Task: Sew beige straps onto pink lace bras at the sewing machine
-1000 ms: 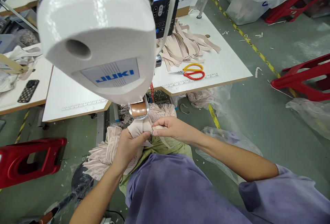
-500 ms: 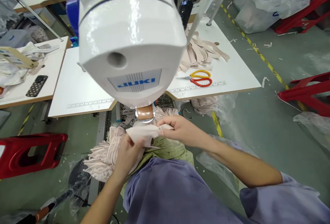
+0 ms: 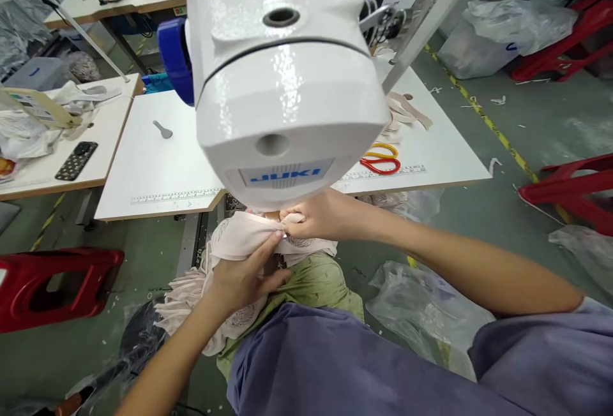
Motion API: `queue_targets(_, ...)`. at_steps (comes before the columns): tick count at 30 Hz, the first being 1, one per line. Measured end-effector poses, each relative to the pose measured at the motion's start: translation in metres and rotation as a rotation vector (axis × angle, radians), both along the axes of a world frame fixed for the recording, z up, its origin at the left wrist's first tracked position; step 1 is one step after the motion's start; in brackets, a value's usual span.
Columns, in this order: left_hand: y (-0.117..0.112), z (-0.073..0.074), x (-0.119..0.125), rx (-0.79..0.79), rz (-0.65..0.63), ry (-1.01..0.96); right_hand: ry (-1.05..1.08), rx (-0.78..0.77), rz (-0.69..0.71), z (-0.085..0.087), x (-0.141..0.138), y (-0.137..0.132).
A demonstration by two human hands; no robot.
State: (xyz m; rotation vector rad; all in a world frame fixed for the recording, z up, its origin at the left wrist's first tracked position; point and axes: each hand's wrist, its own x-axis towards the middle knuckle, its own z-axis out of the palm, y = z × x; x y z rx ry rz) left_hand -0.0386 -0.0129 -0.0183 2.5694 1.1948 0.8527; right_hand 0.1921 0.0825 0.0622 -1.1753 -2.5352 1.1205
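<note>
Under the head of a white JUKI sewing machine, both hands work at a pale pink garment piece with some lace on it. My left hand grips its lower edge, fingers laid along the cloth and thumb lower down. Close by on the right, my right hand pinches the cloth, and a short pale end pokes out above its fingers. The machine's head hides the needle area. A bunch of pale pink lace pieces hangs at the left of my lap, beside green cloth.
Scissors with red and yellow handles lie on the right of the white table, near pale fabric strips. A small grey tool rests on the left part. A patterned phone and red stools are further out.
Both hands have brought the cloth up against the machine, and the right hand is now partly beneath its head. More of the pink garment piece is spread out. My view has shifted.
</note>
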Motion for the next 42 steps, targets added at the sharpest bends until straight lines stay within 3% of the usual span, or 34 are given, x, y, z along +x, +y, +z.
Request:
queue_targets(3,0.020,-0.010,-0.010,0.177,-0.094,0.207,0.001,0.025,0.004,-0.001,-0.002,0.000)
queue_targets(9,0.038,-0.016,-0.016,0.171,-0.174,0.245,0.085,0.048,-0.003,-0.008,0.002,-0.003)
queue_targets(11,0.036,-0.014,-0.013,0.133,-0.149,0.212,0.155,0.103,-0.045,-0.018,0.008,-0.007)
queue_targets(16,0.025,-0.001,0.003,-0.006,-0.087,0.155,0.344,0.444,-0.184,-0.056,0.020,-0.018)
queue_targets(19,0.019,0.005,0.013,-0.059,-0.044,0.114,0.399,0.496,-0.179,-0.067,0.020,-0.020)
queue_targets(28,0.008,0.010,0.030,-0.091,0.068,0.054,0.407,0.489,-0.218,-0.058,0.016,-0.021)
queue_targets(33,0.004,0.013,0.032,-0.081,0.111,0.100,0.487,0.704,-0.191,-0.074,0.017,-0.032)
queue_targets(38,0.011,0.015,0.012,-0.137,-0.027,0.130,0.461,0.910,-0.108,-0.082,0.021,-0.029)
queue_targets(42,0.021,0.016,-0.002,-0.129,-0.079,0.244,0.392,0.907,-0.126,-0.075,0.022,-0.032)
